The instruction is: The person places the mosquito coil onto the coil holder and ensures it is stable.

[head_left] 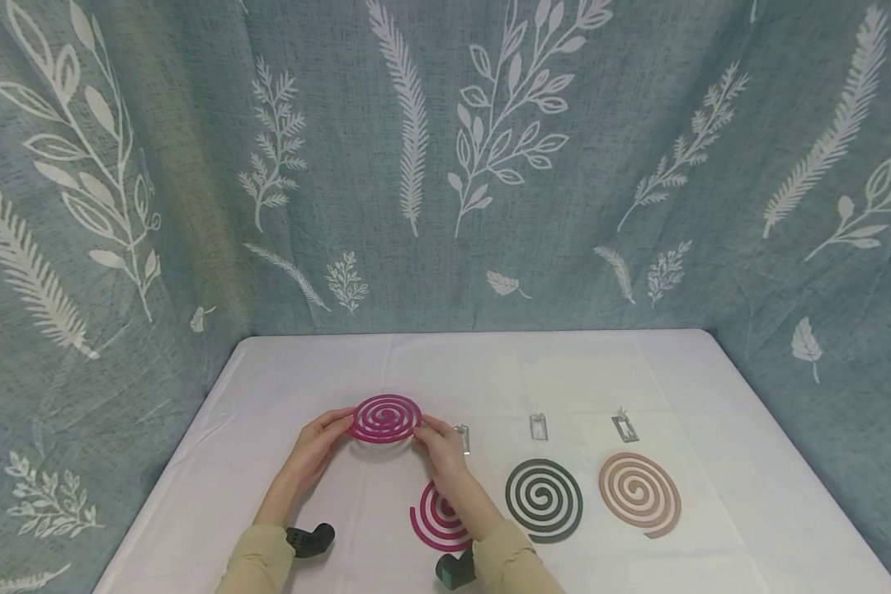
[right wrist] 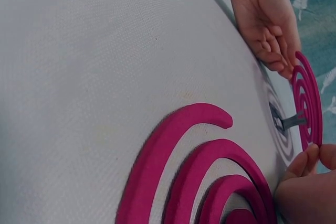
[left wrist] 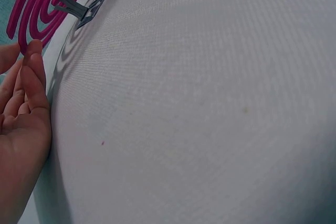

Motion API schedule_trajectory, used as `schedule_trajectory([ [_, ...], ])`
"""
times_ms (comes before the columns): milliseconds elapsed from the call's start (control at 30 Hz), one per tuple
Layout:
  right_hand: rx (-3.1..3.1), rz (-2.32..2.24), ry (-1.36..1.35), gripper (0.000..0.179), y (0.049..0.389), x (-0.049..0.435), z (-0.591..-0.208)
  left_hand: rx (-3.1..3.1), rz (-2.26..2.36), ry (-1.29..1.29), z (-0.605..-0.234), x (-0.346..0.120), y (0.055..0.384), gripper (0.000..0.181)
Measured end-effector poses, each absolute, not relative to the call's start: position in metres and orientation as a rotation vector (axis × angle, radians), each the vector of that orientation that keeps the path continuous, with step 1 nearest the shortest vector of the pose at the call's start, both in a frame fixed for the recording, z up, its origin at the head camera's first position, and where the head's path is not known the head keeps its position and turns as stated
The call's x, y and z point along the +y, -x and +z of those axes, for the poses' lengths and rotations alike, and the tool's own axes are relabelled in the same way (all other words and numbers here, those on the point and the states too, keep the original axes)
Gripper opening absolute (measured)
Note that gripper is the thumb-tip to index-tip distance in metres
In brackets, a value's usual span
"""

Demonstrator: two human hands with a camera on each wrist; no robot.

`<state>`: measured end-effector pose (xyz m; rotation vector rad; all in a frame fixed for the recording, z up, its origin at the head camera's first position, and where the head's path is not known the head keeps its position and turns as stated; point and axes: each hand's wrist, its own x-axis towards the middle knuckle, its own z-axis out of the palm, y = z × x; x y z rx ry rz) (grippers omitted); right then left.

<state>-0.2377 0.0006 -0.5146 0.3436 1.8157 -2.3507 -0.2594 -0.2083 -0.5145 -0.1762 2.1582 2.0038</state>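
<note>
A magenta mosquito coil is held level between both hands at the middle left of the table. My left hand pinches its left rim between thumb and fingers, and my right hand pinches the right rim. Beneath its centre, a small metal coil stand shows in the left wrist view, its upright tab meeting the coil's middle and its flat base low at the cloth. A second magenta coil lies flat on the table, partly hidden by my right forearm in the head view.
To the right lie a dark green coil and a brown coil. Behind the coils, metal stands are spaced in a row, one partly behind my right hand. A patterned blue-grey curtain borders the white-clothed table.
</note>
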Motion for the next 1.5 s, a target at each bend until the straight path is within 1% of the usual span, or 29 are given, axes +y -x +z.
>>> schedule_trajectory([
  [300,1.813,-2.351,-0.346,0.045,0.236,0.001,-0.512,2.148,2.021,0.169,-0.516,-0.209,0.259,0.049],
  [567,1.828,-2.361,-0.312,0.044,0.221,0.003,-0.484,2.158,2.010,0.183,-0.516,-0.208,0.260,0.048],
  [833,1.810,-2.362,-0.322,0.045,0.236,0.001,-0.511,2.168,1.993,0.182,-0.516,-0.208,0.260,0.049],
  [933,1.819,-2.359,-0.324,0.045,0.239,0.001,-0.516,2.161,1.998,0.174,-0.516,-0.209,0.259,0.049],
  [1133,1.817,-2.341,-0.336,0.046,0.238,0.001,-0.515,2.133,2.031,0.175,-0.516,-0.209,0.259,0.048],
  [1300,1.824,-2.349,-0.311,0.046,0.226,0.003,-0.494,2.138,2.029,0.193,-0.516,-0.209,0.260,0.047],
  [1400,1.827,-2.355,-0.314,0.046,0.226,0.003,-0.495,2.151,2.015,0.197,-0.516,-0.208,0.261,0.048],
  [1500,1.837,-2.346,-0.330,0.046,0.232,0.001,-0.506,2.160,2.005,0.193,-0.516,-0.208,0.261,0.048],
])
